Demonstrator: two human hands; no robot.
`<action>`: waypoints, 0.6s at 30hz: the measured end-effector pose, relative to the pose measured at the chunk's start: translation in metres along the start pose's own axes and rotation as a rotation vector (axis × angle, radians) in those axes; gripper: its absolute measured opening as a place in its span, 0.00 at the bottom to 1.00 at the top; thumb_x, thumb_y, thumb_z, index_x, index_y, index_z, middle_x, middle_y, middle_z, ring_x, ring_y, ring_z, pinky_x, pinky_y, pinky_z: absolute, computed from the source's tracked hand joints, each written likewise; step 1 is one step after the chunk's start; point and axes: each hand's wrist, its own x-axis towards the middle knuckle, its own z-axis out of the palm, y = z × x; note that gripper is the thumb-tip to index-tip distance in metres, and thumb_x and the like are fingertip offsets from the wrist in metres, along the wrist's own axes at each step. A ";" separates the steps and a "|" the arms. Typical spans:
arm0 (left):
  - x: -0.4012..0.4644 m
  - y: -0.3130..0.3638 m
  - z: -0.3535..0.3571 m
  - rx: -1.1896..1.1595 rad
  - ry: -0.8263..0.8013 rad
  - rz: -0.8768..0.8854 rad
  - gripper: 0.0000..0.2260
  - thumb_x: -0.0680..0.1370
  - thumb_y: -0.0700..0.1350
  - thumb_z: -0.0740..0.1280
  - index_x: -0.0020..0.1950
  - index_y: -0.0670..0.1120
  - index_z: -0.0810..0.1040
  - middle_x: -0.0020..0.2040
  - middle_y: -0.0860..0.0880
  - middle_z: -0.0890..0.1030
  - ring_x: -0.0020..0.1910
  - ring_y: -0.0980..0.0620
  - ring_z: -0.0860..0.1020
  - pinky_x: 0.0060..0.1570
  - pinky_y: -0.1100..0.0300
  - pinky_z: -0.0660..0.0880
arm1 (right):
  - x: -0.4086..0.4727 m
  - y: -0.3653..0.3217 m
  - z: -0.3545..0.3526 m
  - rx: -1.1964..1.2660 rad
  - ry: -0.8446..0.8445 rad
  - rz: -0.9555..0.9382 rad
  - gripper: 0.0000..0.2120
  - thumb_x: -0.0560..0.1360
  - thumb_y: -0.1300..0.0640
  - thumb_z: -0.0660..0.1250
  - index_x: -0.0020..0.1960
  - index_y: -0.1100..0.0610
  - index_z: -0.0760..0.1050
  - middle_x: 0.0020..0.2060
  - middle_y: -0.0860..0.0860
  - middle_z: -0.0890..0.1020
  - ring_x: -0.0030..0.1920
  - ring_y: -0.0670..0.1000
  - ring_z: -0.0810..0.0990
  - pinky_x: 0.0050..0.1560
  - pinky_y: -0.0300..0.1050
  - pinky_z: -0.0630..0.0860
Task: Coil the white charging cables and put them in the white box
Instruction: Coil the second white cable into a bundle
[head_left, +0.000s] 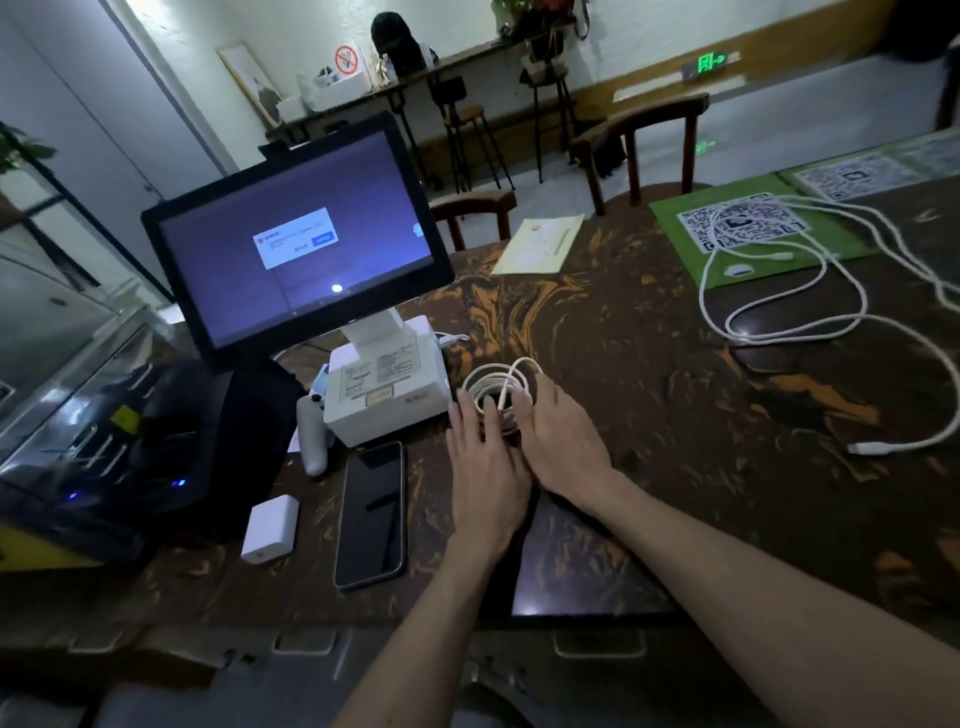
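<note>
Dim café room, stools along the far counter; nearer, a dark marbled table carries everything that matters; both hands sit together at its middle on a coil of white cable, the left hand laid over the coil's near-left edge with fingers fairly straight, the right hand cupping its right side, fingers bent round the loops; whether the left truly pinches the strands I cannot tell; the coil lies directly ahead of the fingertips, its loops flat on the table, one strand arching up over the top; just left of it, almost touching, stands a white box under the monitor, so a drop-off there would be a short shift leftward and the left hand is nearer; whether that box opens cannot be judged; loose cables sprawl well apart to the far right, partly over a green mat, closer to the right arm; they are not yet coiled; a phone and a charger lie left of the left forearm.
</note>
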 end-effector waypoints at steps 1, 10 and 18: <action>-0.002 0.001 0.000 0.009 0.005 0.012 0.28 0.81 0.38 0.56 0.80 0.38 0.52 0.81 0.39 0.46 0.80 0.43 0.42 0.78 0.49 0.43 | -0.007 0.003 -0.006 0.056 0.001 0.018 0.18 0.85 0.50 0.54 0.63 0.63 0.71 0.55 0.62 0.80 0.54 0.62 0.78 0.56 0.57 0.73; -0.030 0.019 -0.008 -0.102 0.140 0.117 0.25 0.74 0.32 0.63 0.71 0.37 0.65 0.74 0.36 0.65 0.74 0.40 0.63 0.73 0.47 0.64 | -0.065 0.039 -0.069 0.024 -0.073 0.129 0.07 0.82 0.60 0.60 0.55 0.61 0.73 0.52 0.57 0.76 0.53 0.57 0.76 0.50 0.47 0.70; -0.040 0.122 0.037 -0.415 -0.237 0.226 0.20 0.77 0.38 0.62 0.70 0.45 0.70 0.66 0.47 0.74 0.63 0.48 0.72 0.63 0.59 0.68 | -0.104 0.090 -0.135 -0.395 0.041 0.204 0.18 0.75 0.60 0.64 0.65 0.59 0.73 0.62 0.58 0.74 0.61 0.60 0.75 0.62 0.56 0.72</action>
